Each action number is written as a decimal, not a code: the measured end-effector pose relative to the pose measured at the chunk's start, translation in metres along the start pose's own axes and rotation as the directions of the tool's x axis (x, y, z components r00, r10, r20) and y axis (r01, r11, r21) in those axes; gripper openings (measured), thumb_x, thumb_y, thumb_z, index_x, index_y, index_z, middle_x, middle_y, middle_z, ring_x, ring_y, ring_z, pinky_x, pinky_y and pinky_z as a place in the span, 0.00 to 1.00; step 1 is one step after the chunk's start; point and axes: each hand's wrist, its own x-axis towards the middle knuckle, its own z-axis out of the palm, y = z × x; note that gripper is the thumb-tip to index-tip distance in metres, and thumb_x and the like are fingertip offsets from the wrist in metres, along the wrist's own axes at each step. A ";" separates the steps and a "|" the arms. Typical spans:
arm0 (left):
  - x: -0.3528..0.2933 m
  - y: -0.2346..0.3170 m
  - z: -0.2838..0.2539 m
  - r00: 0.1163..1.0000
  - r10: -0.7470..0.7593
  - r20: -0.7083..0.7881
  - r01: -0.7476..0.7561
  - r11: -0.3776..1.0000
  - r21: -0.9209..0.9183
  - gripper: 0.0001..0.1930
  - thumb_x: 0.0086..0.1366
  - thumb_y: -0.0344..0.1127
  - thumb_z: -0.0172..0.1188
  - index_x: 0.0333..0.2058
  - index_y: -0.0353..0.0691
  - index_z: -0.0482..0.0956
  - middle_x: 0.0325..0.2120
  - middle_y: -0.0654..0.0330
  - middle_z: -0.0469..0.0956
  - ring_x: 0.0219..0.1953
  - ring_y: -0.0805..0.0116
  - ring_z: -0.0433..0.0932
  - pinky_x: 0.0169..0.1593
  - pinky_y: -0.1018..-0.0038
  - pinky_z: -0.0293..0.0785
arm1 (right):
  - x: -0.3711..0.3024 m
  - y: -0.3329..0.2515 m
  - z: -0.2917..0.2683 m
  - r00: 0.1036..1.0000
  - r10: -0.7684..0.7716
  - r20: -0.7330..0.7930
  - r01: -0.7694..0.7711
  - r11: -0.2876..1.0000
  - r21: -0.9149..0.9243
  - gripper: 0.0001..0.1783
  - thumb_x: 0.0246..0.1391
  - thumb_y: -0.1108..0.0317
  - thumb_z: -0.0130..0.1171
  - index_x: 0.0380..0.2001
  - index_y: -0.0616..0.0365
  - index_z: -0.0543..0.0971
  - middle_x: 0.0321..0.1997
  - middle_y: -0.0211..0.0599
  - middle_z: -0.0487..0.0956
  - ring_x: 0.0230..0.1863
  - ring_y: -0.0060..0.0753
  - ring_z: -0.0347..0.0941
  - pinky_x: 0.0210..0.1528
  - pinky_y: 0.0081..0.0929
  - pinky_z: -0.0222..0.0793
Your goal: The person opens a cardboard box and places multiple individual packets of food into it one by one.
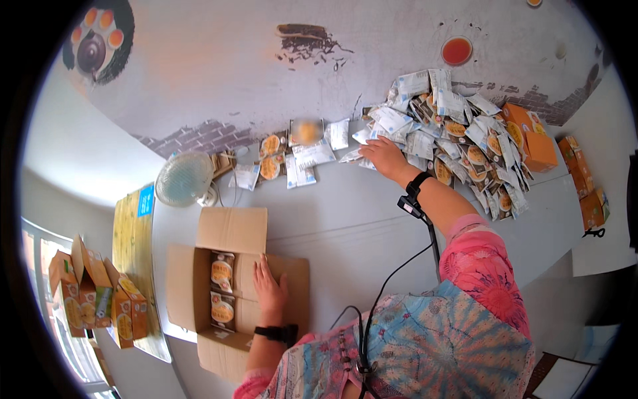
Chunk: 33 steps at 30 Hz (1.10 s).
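My left hand [268,286] rests over the right side of an open cardboard box [249,229], its fingers stretched out and holding nothing. Inside the box, two dark food packets [222,271] with a round yellow picture lie one behind the other along the left wall. Farther off, my right hand [385,157] reaches to the left edge of a big heap of packets [425,143]. Its fingers are spread against the white backs of some sachets [364,136], and no packet is lifted. The heap mixes white backs and dark printed fronts.
A grey table [345,233] carries everything. Loose packets [312,154] lie along the wall, beside a small fan [185,179]. Orange cartons [531,143] stand behind the heap, and more orange cartons [83,292] stand on a wooden table [133,233] at the left.
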 end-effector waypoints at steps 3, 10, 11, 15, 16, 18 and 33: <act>-0.003 -0.005 0.000 0.998 0.004 -0.065 -0.005 1.000 -0.013 0.38 0.53 0.34 0.60 0.61 0.37 0.52 0.56 0.45 0.60 0.62 0.43 0.52 0.63 0.55 0.50 | -0.017 -0.054 -0.035 0.983 0.145 0.108 -0.168 0.955 0.244 0.11 0.52 0.69 0.49 0.38 0.52 0.75 0.35 0.41 0.78 0.38 0.49 0.74 0.36 0.37 0.69; -0.023 0.040 -0.025 0.985 0.089 -0.150 -0.132 0.941 -0.310 0.32 0.56 0.34 0.60 0.58 0.36 0.59 0.56 0.48 0.61 0.61 0.48 0.55 0.62 0.58 0.54 | -0.110 -0.152 -0.057 0.734 0.366 0.573 -0.676 0.307 0.670 0.13 0.61 0.60 0.46 0.38 0.57 0.75 0.29 0.34 0.76 0.30 0.28 0.74 0.29 0.27 0.68; -0.031 0.048 -0.025 0.990 0.069 -0.120 -0.111 0.912 -0.395 0.31 0.57 0.35 0.60 0.58 0.36 0.59 0.55 0.49 0.62 0.61 0.50 0.57 0.61 0.60 0.55 | -0.119 -0.174 -0.066 0.674 0.363 0.644 -0.707 0.064 0.704 0.14 0.61 0.60 0.47 0.39 0.58 0.75 0.29 0.31 0.76 0.30 0.23 0.73 0.29 0.24 0.68; -0.057 0.061 -0.012 0.923 -0.007 0.384 0.368 0.297 -0.881 0.28 0.62 0.39 0.56 0.57 0.33 0.60 0.53 0.52 0.66 0.58 0.60 0.62 0.60 0.64 0.59 | -0.132 -0.245 -0.098 0.582 0.259 0.771 -0.687 -0.351 0.637 0.17 0.62 0.59 0.47 0.44 0.61 0.74 0.36 0.26 0.76 0.34 0.15 0.73 0.35 0.17 0.71; -0.058 0.064 -0.016 0.895 0.056 0.442 0.425 0.193 -0.885 0.26 0.63 0.39 0.53 0.57 0.33 0.60 0.53 0.52 0.66 0.58 0.61 0.64 0.59 0.65 0.61 | -0.137 -0.256 -0.100 0.564 0.246 0.788 -0.690 -0.384 0.613 0.17 0.62 0.59 0.47 0.44 0.60 0.73 0.37 0.27 0.76 0.34 0.15 0.73 0.36 0.17 0.71; -0.064 0.067 -0.021 0.844 0.125 0.521 0.526 -0.003 -0.851 0.24 0.65 0.39 0.50 0.56 0.33 0.60 0.53 0.53 0.67 0.56 0.63 0.66 0.57 0.66 0.64 | -0.140 -0.275 -0.105 0.594 0.222 0.773 -0.678 -0.379 0.630 0.16 0.62 0.59 0.47 0.43 0.60 0.74 0.37 0.27 0.76 0.35 0.15 0.73 0.36 0.17 0.71; -0.099 0.073 -0.033 0.814 -0.087 0.575 0.478 -0.462 -0.746 0.12 0.64 0.33 0.52 0.44 0.34 0.72 0.41 0.55 0.76 0.42 0.64 0.78 0.46 0.67 0.76 | -0.168 -0.314 -0.116 0.576 0.041 0.816 -0.775 -0.290 0.562 0.20 0.62 0.59 0.46 0.42 0.68 0.72 0.41 0.41 0.78 0.42 0.29 0.76 0.42 0.22 0.72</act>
